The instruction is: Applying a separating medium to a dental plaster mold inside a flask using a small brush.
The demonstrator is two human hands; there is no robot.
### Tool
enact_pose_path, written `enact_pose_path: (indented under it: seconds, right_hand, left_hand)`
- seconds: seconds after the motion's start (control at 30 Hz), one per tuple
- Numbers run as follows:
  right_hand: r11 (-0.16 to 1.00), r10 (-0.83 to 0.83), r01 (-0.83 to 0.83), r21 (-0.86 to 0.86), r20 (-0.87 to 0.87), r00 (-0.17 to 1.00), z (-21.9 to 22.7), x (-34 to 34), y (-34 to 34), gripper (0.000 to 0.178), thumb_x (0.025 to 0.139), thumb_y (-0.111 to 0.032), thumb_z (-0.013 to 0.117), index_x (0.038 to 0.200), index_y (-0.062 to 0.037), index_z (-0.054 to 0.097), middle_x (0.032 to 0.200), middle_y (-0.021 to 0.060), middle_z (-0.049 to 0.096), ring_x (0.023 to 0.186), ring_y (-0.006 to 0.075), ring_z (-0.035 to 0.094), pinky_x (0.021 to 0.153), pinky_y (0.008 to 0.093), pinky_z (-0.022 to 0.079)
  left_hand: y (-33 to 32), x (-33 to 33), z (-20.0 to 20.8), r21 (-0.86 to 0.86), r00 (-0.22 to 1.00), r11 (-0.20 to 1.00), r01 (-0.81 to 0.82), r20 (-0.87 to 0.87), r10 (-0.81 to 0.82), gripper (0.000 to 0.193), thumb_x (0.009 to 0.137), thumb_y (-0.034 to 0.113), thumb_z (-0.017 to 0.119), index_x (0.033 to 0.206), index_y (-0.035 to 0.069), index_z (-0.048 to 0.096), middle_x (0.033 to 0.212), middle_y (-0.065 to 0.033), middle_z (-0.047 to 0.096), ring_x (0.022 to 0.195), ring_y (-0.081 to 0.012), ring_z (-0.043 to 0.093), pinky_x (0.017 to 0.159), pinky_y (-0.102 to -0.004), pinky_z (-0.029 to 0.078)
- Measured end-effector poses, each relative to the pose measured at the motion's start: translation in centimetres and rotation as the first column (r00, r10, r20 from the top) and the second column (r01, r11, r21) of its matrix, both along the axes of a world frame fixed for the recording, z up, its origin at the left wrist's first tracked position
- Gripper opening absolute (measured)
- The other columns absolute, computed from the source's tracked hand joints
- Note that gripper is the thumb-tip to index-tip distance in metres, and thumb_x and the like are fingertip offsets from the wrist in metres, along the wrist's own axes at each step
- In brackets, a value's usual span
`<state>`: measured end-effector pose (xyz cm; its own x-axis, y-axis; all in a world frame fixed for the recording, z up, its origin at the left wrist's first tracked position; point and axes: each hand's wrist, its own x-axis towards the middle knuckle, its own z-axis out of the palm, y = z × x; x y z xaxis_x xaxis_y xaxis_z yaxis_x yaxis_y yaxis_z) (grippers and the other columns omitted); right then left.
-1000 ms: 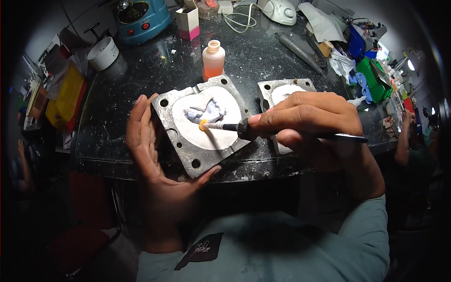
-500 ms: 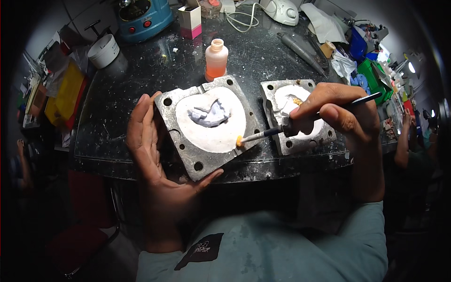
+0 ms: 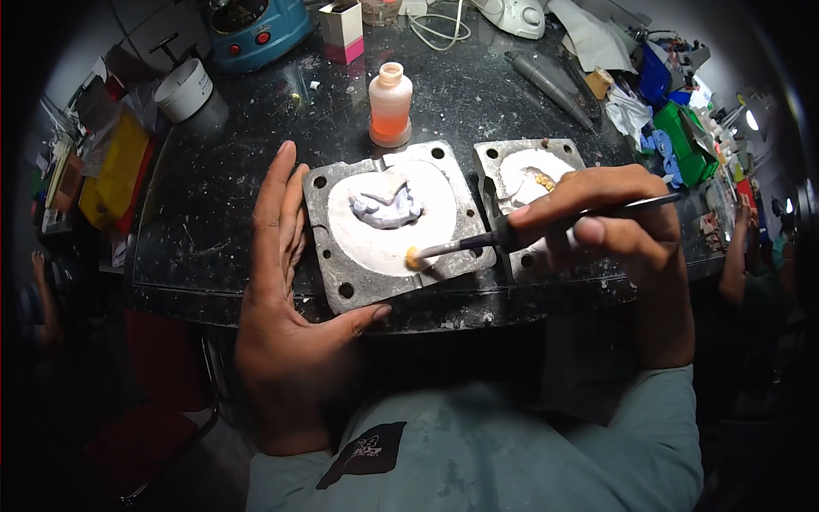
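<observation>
A metal dental flask half (image 3: 337,271) lies near the table's front edge, filled with white plaster (image 3: 363,247) around a bluish-grey horseshoe-shaped mould (image 3: 390,207). My left hand (image 3: 286,290) is open along its left side, fingers stretched out and thumb spread near the bottom edge; contact is hard to make out. My right hand (image 3: 610,218) is closed around a dark-handled brush (image 3: 465,244). The yellowish bristles press on the plaster close to the flask's front rim. Partly behind my right hand sits a second flask half (image 3: 492,162), with yellowish tooth shapes (image 3: 543,179) in its plaster.
Behind the flask stands an uncapped bottle (image 3: 391,107) of orange liquid. Further back are a blue machine (image 3: 260,38), a pink-and-white box (image 3: 343,32) and a white tub (image 3: 184,90). A grey handpiece (image 3: 550,85) lies at the right, beside cluttered bins (image 3: 682,141).
The flask half has turned clockwise and shifted slightly right. My left fingers have straightened and spread from its side. The brush tip has moved left over the plaster.
</observation>
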<state>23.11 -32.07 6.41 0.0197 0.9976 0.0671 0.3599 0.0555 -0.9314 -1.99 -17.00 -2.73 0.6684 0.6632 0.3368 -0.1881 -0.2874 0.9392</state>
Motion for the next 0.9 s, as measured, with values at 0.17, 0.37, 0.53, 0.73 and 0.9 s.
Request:
enact_pose_path:
  seconds: [0.17,0.37,0.53,0.73,0.9]
  right_hand:
    - [0.967,-0.212,0.195,0.164,0.094,0.973,-0.4,0.2,-0.2,0.037,0.087,-0.019,0.055,0.108,0.0067,0.073,0.093,0.0156,0.074,0.073,0.0150,0.064,0.066,0.0284,0.052]
    - [0.953,-0.188,0.155,0.259,0.108,0.976,-2.0,1.8,1.1,0.038,0.090,-0.018,0.054,0.114,0.0073,0.071,0.098,0.0155,0.073,0.080,0.0155,0.066,0.074,0.0296,0.053]
    - [0.963,-0.125,0.117,0.242,0.018,0.992,-1.7,2.2,1.0,0.036,0.092,-0.017,0.054,0.110,0.0089,0.071,0.096,0.0173,0.073,0.076,0.0165,0.067,0.071,0.0293,0.055]
    - [0.987,-0.041,0.033,0.158,0.047,0.998,-1.7,2.0,1.3,0.035,0.094,-0.016,0.054,0.116,0.0063,0.070,0.101,0.0149,0.073,0.090,0.0167,0.068,0.083,0.0288,0.053]
    - [0.994,0.084,-0.086,0.060,0.042,0.996,-1.6,1.6,2.4,0.031,0.095,-0.009,0.054,0.116,0.0078,0.069,0.094,0.0116,0.073,0.084,0.0138,0.066,0.078,0.0263,0.051]
  left_hand:
    - [0.8,-0.4,-0.5,-0.052,0.998,0.997,0.053,0.048,-0.050,0.120,0.058,-0.008,0.076,0.160,0.004,0.014,0.157,-0.0320,0.030,0.148,-0.0353,0.034,0.122,-0.0427,0.026]
    - [1.2,-0.7,-0.7,-0.092,0.994,0.996,-0.018,0.106,0.028,0.099,0.073,0.003,0.062,0.159,0.002,0.013,0.156,-0.0330,0.032,0.147,-0.0388,0.033,0.122,-0.0479,0.022]
    - [1.8,-0.3,-1.3,-0.005,0.945,0.949,-0.317,0.088,0.316,0.082,0.082,0.010,0.063,0.155,-0.001,0.027,0.153,-0.0280,0.038,0.145,-0.0366,0.037,0.121,-0.0495,0.023]
    - [0.3,0.1,0.3,0.233,0.987,0.969,-0.085,-0.112,0.114,0.118,0.066,0.023,0.089,0.157,-0.001,0.020,0.158,-0.0262,0.029,0.147,-0.0348,0.033,0.122,-0.0445,0.025]
    - [0.3,0.3,0.1,0.082,0.987,0.995,-0.049,-0.148,0.061,0.143,0.053,0.021,0.099,0.159,0.000,0.006,0.164,-0.0263,0.016,0.150,-0.0318,0.027,0.122,-0.0407,0.025]
